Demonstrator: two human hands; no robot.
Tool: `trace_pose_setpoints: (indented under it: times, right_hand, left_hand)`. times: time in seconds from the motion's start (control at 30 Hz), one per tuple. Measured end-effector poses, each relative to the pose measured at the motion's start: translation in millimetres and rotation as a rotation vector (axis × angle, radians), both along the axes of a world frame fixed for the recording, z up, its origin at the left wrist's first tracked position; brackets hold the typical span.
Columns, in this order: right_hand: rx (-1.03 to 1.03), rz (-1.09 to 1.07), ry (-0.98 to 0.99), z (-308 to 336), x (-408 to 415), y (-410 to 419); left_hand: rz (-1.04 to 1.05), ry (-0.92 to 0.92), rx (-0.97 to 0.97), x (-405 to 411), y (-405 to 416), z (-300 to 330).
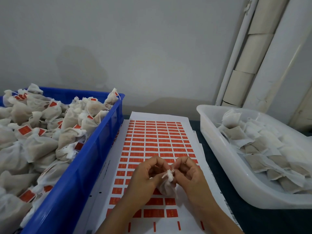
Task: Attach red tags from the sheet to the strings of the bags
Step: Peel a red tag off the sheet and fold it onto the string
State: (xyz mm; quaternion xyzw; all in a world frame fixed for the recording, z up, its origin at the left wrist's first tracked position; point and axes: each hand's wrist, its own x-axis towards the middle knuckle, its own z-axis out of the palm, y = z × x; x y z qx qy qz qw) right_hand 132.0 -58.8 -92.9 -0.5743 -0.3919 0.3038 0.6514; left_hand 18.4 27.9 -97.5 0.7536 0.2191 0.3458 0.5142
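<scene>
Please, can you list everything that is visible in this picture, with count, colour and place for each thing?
Blue crate: one, blue, left side, full of bags.
Tagged bags: many, too many to count, white with red tags, piled in the blue crate.
Tag sheet: one on top, white with rows of red tags, centre of the table, more white sheets under it.
White tub: one, translucent white, right side.
Untagged bags: many, white, flat, in the white tub.
Held bag: one, white, with red-and-white string, above the tag sheet.
Pipe: one, beige wrapped, upper right against the wall.
Left hand: one, holding the held bag.
Right hand: one, pinching the string at the bag's neck.
</scene>
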Motion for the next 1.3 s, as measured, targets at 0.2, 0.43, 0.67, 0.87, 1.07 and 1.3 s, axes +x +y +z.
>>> trace_pose_setpoints:
  times: [0.2,0.43,0.67,0.87,1.07,1.3]
  right_hand:
    - [0.040,0.175,0.154,0,10,-2]
    - [-0.097,0.037,-0.854,0,19,-4]
    - [0.031,-0.117,-1.230,-1,23,-4]
    - [-0.007,-0.180,-1.020,-7,19,-4]
    - [0.009,-0.231,-1.124,-3,15,-7]
    - [0.063,-0.273,-1.212,3,14,-8]
  left_hand:
    - [-0.002,-0.002,-0.059,-1,0,0]
    - [0.019,0.006,-0.080,0,2,-1]
    - [0.010,-0.005,-0.097,0,1,2]
    - [-0.035,0.047,0.052,0,-6,-4]
    - [0.082,0.066,0.226,6,-9,-7]
    - [0.079,0.043,0.199,3,-12,-5]
